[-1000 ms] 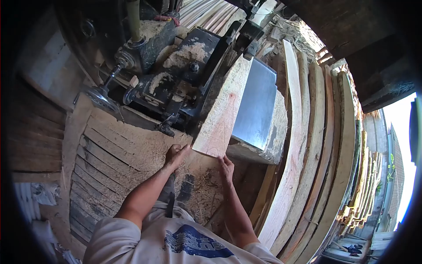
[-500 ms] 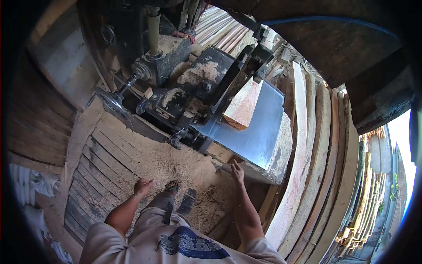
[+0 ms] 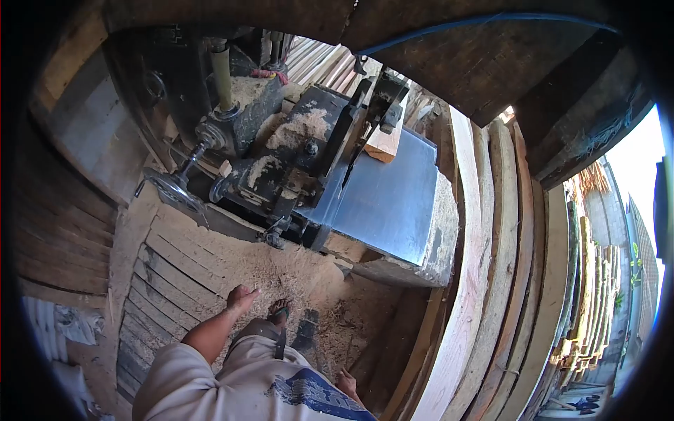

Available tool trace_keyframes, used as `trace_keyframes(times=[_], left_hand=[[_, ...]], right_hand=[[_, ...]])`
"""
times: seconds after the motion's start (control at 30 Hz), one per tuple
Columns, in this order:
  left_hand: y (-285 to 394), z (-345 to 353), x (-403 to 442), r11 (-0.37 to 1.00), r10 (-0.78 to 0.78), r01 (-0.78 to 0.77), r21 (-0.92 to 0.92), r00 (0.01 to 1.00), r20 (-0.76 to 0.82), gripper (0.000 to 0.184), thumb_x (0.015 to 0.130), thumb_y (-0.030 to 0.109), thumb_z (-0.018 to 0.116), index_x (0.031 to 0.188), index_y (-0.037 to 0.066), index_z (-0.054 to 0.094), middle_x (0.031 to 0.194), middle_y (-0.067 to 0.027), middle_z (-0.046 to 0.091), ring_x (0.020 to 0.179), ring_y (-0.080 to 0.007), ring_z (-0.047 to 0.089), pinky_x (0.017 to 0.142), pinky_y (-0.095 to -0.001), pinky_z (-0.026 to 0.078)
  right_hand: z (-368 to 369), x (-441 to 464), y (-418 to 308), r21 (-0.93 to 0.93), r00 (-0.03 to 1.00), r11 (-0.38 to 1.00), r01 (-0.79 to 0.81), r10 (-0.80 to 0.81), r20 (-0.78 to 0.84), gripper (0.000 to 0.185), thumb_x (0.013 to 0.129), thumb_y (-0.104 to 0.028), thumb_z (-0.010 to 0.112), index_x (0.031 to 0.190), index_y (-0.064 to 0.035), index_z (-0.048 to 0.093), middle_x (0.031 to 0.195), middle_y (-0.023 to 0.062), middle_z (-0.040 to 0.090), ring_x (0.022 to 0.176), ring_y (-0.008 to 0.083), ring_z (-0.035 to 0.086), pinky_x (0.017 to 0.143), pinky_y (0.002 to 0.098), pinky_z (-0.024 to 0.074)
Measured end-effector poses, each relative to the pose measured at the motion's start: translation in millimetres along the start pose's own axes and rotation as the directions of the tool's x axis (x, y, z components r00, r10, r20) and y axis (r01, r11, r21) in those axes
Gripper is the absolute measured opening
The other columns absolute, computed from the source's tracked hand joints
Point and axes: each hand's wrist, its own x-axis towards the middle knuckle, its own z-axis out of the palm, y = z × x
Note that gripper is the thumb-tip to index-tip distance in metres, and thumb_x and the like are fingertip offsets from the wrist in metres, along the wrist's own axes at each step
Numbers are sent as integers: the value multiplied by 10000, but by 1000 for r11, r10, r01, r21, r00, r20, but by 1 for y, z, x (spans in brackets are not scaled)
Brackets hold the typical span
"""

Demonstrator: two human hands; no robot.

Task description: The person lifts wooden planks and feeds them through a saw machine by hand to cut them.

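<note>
My left hand [image 3: 242,298] hangs over the sawdust-covered floor, away from the machine, its fingers loosely curled and the thumb pointing right; nothing shows in it. Low in the view, my right hand [image 3: 346,382] is beside my shirt, partly hidden, and its fingers are too small to make out. A thick piece of wood [image 3: 383,149] lies at the far side of the smooth metal saw table [image 3: 386,203], beyond the blade and under the dark guide [image 3: 387,95]. Neither hand touches it.
The machine's black body [image 3: 302,133] carries sawdust, with a handwheel [image 3: 172,188] at its left. Long boards [image 3: 484,281] stand along the right. A dark overhanging panel [image 3: 449,63] crosses the top. Slatted flooring [image 3: 161,288] lies left, and a foot [image 3: 279,313] stands in sawdust.
The wood has moved away from me to the table's far side. Both hands have come off it; my right hand has dropped back towards my body. The view has shifted.
</note>
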Motion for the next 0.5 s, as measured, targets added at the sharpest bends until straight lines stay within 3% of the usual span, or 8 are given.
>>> trace_keyframes(times=[0.13, 0.17, 0.27, 0.37, 0.43, 0.5], left_hand=[[30, 12, -2, 998, 35, -39, 38, 994, 100, 607, 732, 625, 768, 845, 44, 638, 875, -155, 701, 845, -304, 677, 764, -409, 533], [34, 18, -1, 987, 58, -74, 141, 991, 117, 628, 758, 632, 743, 945, 37, 665, 930, -140, 711, 890, -274, 679, 791, -391, 532], [39, 34, -2, 965, 121, -152, 213, 981, 152, 616, 776, 639, 723, 914, 42, 661, 905, -129, 701, 821, -244, 677, 763, -366, 536], [65, 33, -14, 990, 33, -69, 123, 961, 275, 602, 788, 658, 698, 813, 60, 638, 814, -102, 681, 832, -219, 673, 715, -385, 539], [83, 39, -7, 994, 64, -28, -110, 938, 341, 624, 805, 675, 674, 877, 56, 641, 843, -92, 668, 830, -204, 668, 705, -382, 545], [110, 45, -2, 950, 92, 27, -312, 928, 360, 682, 810, 703, 652, 1001, 49, 623, 943, -98, 651, 855, -210, 663, 727, -388, 551]], right_hand=[[3, 30, 32, 397, 993, 910, 115, -104, -49, 481, 964, -314, 610, 1420, -175, 551, 874, 37, 645, 634, 149, 606, 567, 321, 524], [7, 21, 32, 463, 993, 878, 120, -107, -55, 481, 971, -314, 607, 1425, -169, 541, 883, 40, 630, 637, 155, 604, 560, 324, 520], [26, -16, 44, 603, 997, 794, 77, -60, -49, 485, 981, -319, 610, 1430, -157, 526, 951, 48, 614, 657, 175, 608, 561, 341, 530], [51, -40, 84, 637, 1000, 770, -10, 17, -5, 507, 977, -328, 614, 1447, -169, 506, 968, 56, 618, 674, 202, 628, 570, 353, 542], [70, -55, 125, 607, 997, 794, -26, 64, -41, 515, 976, -326, 617, 1453, -174, 498, 934, 43, 610, 665, 209, 623, 546, 358, 532], [78, -73, 163, 634, 995, 773, -18, 74, -62, 570, 953, -306, 614, 1462, -91, 475, 823, 48, 588, 610, 183, 617, 518, 330, 532]])
